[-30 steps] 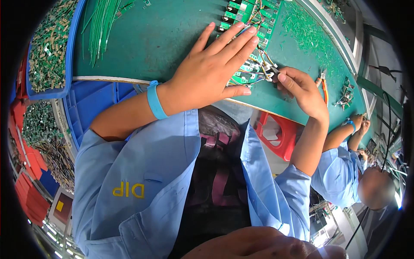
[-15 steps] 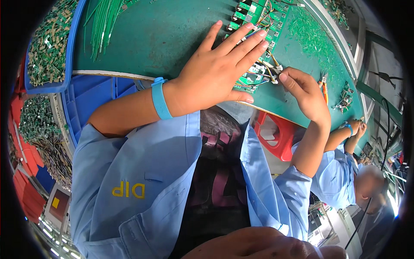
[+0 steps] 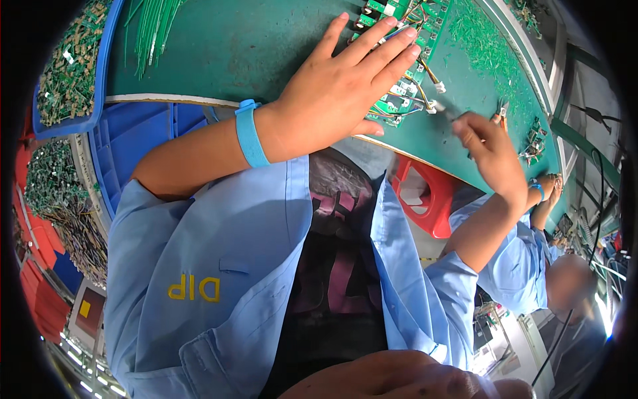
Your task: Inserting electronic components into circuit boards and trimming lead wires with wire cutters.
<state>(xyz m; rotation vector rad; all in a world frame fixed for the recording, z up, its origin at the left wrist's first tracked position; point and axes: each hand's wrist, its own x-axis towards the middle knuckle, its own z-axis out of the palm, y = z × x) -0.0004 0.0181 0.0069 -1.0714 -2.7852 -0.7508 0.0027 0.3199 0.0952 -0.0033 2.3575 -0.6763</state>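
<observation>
My left hand [image 3: 339, 83] lies flat with spread fingers across a green circuit board panel [image 3: 433, 30], covering much of it. Thin coloured wires run out from the panel's right side. They end in white connector plugs [image 3: 439, 87], which rest on the green mat. My right hand [image 3: 490, 149] is to the right of these plugs and apart from them, its fingers curled together. A blurred, slim dark thing [image 3: 449, 111] shows at its fingertips; its kind cannot be made out.
Orange-handled pliers [image 3: 502, 118] and a small heap of parts [image 3: 533, 141] lie right of my hand. Green clippings [image 3: 468, 43] are scattered behind. Green wires [image 3: 154, 30] and a blue bin of small parts [image 3: 108, 73] are at left. A co-worker's hands [image 3: 550, 186] are at far right.
My right hand has moved right and toward me, away from the plugs, and is blurred. My left hand stays spread on the panel.
</observation>
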